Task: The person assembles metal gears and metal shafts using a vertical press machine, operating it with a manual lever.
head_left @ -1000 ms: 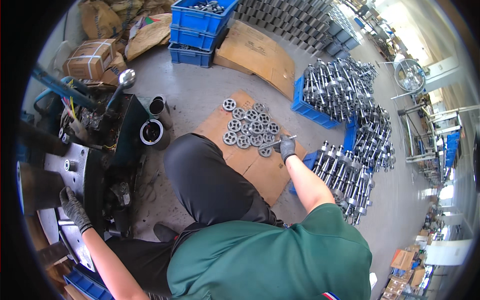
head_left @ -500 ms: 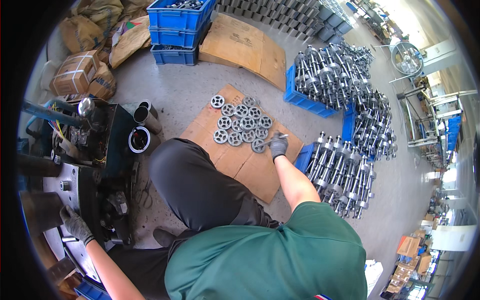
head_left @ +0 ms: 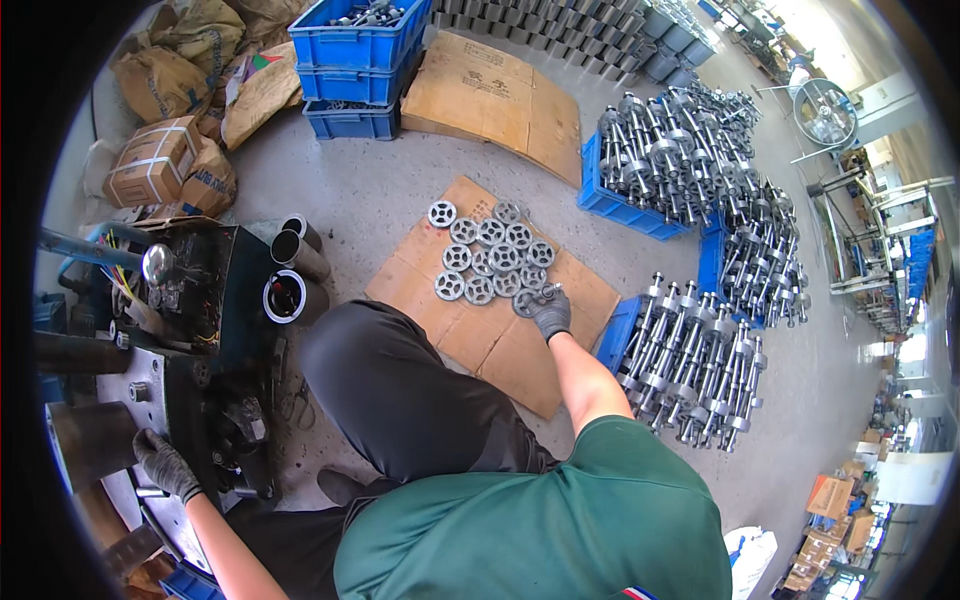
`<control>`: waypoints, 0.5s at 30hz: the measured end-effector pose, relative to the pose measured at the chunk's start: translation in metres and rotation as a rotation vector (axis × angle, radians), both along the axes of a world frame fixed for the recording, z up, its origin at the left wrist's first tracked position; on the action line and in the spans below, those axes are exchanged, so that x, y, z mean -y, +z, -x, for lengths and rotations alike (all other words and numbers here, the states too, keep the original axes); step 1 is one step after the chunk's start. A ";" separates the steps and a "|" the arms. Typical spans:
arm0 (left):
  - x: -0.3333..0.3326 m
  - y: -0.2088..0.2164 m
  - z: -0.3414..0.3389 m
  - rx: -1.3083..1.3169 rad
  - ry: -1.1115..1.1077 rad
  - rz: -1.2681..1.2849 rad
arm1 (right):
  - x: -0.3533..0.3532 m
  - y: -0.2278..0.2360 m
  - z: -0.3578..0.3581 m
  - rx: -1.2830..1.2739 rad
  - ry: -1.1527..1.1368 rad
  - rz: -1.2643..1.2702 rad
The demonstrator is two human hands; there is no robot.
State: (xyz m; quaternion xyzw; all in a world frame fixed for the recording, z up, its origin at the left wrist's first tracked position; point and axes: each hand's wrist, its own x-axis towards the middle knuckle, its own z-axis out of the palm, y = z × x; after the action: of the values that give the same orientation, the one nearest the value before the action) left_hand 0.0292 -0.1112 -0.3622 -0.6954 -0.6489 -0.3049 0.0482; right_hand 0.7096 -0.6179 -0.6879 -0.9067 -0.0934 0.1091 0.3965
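My right hand (head_left: 549, 314), in a dark grey glove, is closed on a short metal rod (head_left: 547, 291), seen almost end-on. The hand is over the near right edge of a group of round, spoked metal discs (head_left: 503, 257), close against the nearest disc (head_left: 523, 302). Those discs lie flat on a cardboard sheet (head_left: 465, 330) on the floor. At the far left, my gloved left hand (head_left: 166, 467) rests with fingers extended beside a dark cylinder (head_left: 92, 445) on the machine's metal plate (head_left: 160, 405). Its fingertips are partly hard to make out.
Blue crates (head_left: 630, 212) heaped with metal shafts (head_left: 690, 355) stand to my right. Stacked blue bins (head_left: 345, 52) and another cardboard sheet (head_left: 490, 85) are at the back. Open metal tubes (head_left: 290, 297) stand beside the machine. Scissors (head_left: 298, 405) lie on the floor near my leg.
My right hand has come down nearer the closest disc, and the rod in it has turned from sideways to almost end-on. My left hand stays by the cylinder. The whole view has shifted slightly.
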 end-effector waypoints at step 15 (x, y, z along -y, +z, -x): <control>-0.006 -0.008 0.015 -0.014 0.002 0.014 | -0.060 0.020 0.022 -0.242 -0.330 0.616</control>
State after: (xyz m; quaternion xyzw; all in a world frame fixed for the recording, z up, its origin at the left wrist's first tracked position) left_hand 0.0139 -0.1052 -0.3705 -0.6972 -0.6514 -0.2955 0.0479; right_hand 0.6875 -0.5579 -0.6680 -0.9669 0.1391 0.1732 0.1253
